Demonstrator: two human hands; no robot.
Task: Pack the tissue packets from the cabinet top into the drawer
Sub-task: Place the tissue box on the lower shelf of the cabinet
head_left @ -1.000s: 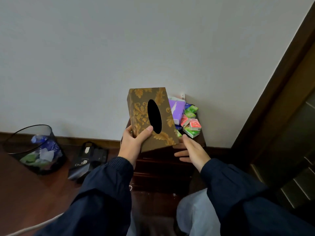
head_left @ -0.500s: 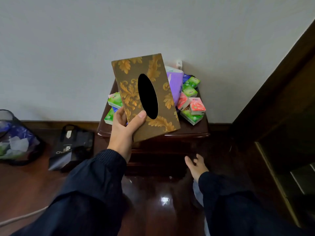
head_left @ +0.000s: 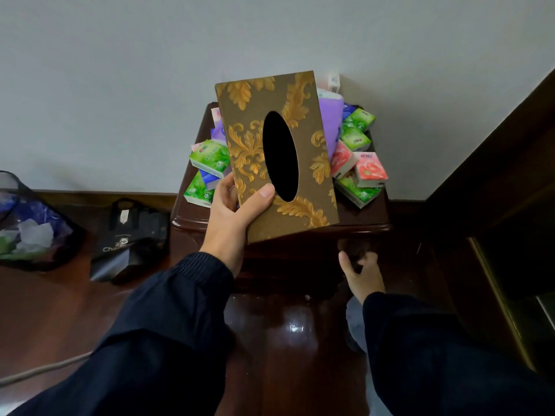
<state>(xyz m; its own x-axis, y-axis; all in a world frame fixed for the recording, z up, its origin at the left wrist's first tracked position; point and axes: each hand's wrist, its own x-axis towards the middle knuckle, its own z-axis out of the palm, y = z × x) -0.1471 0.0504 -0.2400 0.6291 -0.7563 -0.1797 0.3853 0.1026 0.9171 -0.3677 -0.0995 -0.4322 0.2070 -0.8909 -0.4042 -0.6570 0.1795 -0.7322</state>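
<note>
Only one view is given, so nothing is shared with a second one. It's taken from the head, pointed forward and steeply down at a small dark wooden cabinet point(head_left: 354, 225) against a plain white wall point(head_left: 120, 85). Both dark sleeves are seen close up at the bottom, and the wide lens visibly bends the edges.

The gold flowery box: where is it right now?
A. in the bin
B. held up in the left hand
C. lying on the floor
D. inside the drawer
B: the left hand grips the gold box by its lower corner, holding it up in front of the cabinet top.
</note>
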